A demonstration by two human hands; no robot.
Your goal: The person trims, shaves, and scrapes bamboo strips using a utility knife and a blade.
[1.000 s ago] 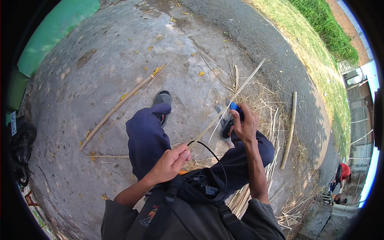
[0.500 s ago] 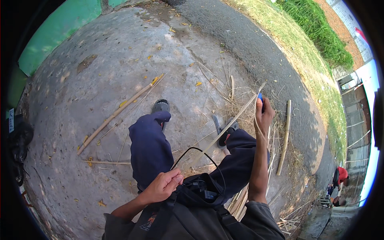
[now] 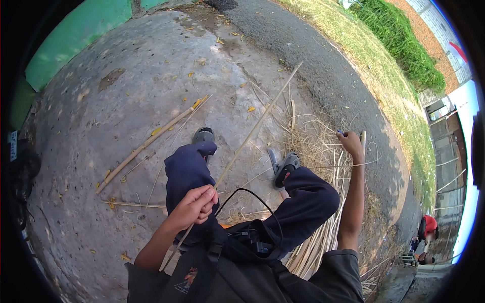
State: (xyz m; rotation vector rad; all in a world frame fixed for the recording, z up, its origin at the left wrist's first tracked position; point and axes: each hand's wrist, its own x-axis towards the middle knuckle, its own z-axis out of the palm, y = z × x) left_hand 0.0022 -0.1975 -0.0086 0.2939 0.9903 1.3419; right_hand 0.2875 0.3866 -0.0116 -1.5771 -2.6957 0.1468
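The left hand [image 3: 193, 208] is closed on a long, thin, pale strip [image 3: 257, 126], the fingers curled round it and the thumb pressed along the top. The strip slants from the far middle of the scene, past the hand, down to the near left beside the forearm, its longer part reaching out over the concrete ground [image 3: 151, 76]. The right hand [image 3: 352, 145] is held well apart, off to the right, its grip closed on a small blue thing [image 3: 339, 132] that is mostly hidden by the fingers. A thin curl [image 3: 326, 166] runs across at the right wrist; I cannot tell whether it touches the skin.

Between the hands are the person's dark blue trousers [image 3: 187, 169], a black bag [image 3: 260, 246] at the waist and a looped black cable [image 3: 252, 190]. The left shoe [image 3: 204, 136] and right shoe [image 3: 287, 170] stand apart on the ground, with a flat grey piece [image 3: 273, 160] just beside the right one. Dry shavings [image 3: 316, 135] lie farther right, and a bundle of strips [image 3: 319, 242] lies between the right leg and right arm. On the left, a pole [image 3: 146, 144] lies slantwise among yellow leaves. Farther right are grass [image 3: 374, 76] and a person in red [image 3: 430, 224].
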